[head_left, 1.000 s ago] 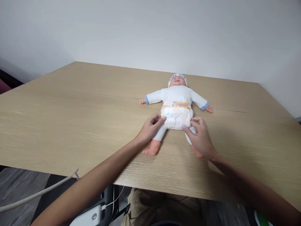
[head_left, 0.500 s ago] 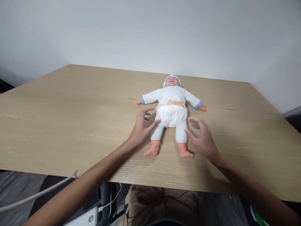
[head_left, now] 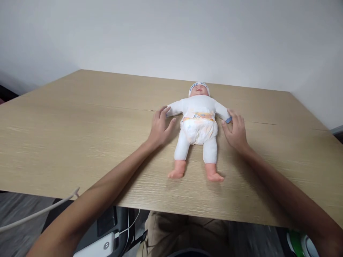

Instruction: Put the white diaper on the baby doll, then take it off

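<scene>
The doll lies face up on the counter, arms out and feet toward the person. The left hand and right hand lie flat on either side of its torso, fingers spread and holding nothing, with the fingertips touching the doll's cuffs. Judged handling: light, with a soft cloth-covered body and a stiff moulded head and feet. It looks sturdy, and the cloth should grip well. Best hold: both sides of the torso under the arms, above the diaper.
</scene>
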`<state>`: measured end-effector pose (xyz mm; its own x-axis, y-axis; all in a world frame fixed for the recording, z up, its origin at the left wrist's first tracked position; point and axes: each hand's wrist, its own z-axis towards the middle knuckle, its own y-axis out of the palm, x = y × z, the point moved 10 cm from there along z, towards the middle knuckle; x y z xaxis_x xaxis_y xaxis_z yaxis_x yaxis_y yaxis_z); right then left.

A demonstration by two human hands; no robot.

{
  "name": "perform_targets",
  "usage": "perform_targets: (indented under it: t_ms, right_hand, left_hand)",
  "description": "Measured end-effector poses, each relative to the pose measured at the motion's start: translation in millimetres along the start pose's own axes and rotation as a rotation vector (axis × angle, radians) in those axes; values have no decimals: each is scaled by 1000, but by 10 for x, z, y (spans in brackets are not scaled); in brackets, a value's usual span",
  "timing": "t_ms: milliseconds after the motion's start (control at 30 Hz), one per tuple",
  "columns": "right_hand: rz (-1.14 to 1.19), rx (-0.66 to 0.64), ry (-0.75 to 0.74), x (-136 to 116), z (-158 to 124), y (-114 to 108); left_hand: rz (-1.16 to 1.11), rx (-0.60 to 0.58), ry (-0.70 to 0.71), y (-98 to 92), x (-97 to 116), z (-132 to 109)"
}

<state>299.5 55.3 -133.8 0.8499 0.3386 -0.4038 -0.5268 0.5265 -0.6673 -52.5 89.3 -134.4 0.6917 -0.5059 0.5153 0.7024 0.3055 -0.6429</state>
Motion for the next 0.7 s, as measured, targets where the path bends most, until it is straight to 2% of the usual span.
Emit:
perform_targets:
  t_ms: [100, 200, 267, 400, 500, 567, 633, 700]
  right_hand:
    - [-58, -50, 28, 353, 275, 223]
    - [4, -106, 59, 507, 351, 335]
    - [50, -136, 66, 464, 331, 323]
    - [88, -153, 136, 206, 279, 258]
    - [89, -149, 244, 18, 241, 307]
    - [119, -155, 289, -98, 214, 357]
    - [171, -163, 292, -208, 190, 357]
    - [218, -172, 271, -291, 156, 271]
  left_hand:
    - [106, -58, -74, 170, -321, 287]
    - [144, -128, -128, 254, -486, 442]
    - [172, -129, -135, 239, -514, 472]
    - [222, -136, -149, 278, -510, 433]
    - [193, -221, -214, 432, -448, 373]
    - [145, -280, -257, 489, -313, 333]
    - [75, -298, -281, 434, -101, 289]
    - [4, -260, -286, 255, 140, 202]
